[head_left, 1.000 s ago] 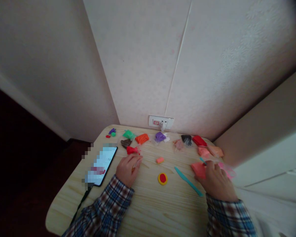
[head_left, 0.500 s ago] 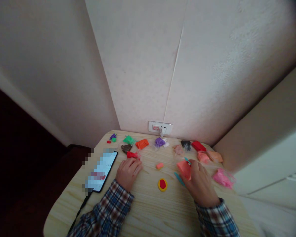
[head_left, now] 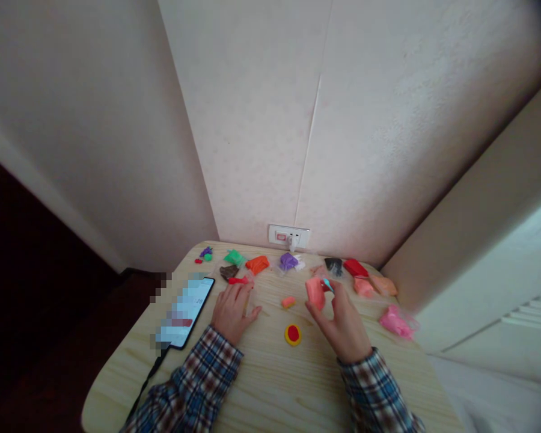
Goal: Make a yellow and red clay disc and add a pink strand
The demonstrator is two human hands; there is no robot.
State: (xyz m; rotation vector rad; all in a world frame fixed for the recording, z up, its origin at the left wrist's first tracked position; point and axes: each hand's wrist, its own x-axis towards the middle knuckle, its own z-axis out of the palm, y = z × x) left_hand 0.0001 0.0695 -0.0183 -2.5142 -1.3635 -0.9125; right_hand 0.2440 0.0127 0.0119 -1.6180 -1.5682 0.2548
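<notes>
My right hand point(head_left: 344, 322) pinches a flattened coral block of modelling clay point(head_left: 314, 293) above the table. A thin light-blue tool point(head_left: 328, 285) pokes out between its fingers. Palm down on the table lies my left hand point(head_left: 234, 310), its thumb held away from the fingers and nothing seen in it. Just beyond its fingertips is a red clay packet point(head_left: 238, 281). Between the hands sit a small coral and orange clay piece point(head_left: 288, 302) and a yellow clay disc with a red centre point(head_left: 293, 334).
A phone point(head_left: 187, 313) with a black cord lies left of my left hand. Along the back edge are clay packets: green point(head_left: 234, 258), orange point(head_left: 257, 264), purple point(head_left: 288, 261), black point(head_left: 334, 266), red point(head_left: 356, 268). Pink clay point(head_left: 395, 322) lies at right. A wall socket point(head_left: 289, 236) holds a plug.
My right hand has moved left and turned, bringing the coral clay up on edge, with the blue tool still in it. My left thumb has spread away from the fingers. The view has shifted slightly.
</notes>
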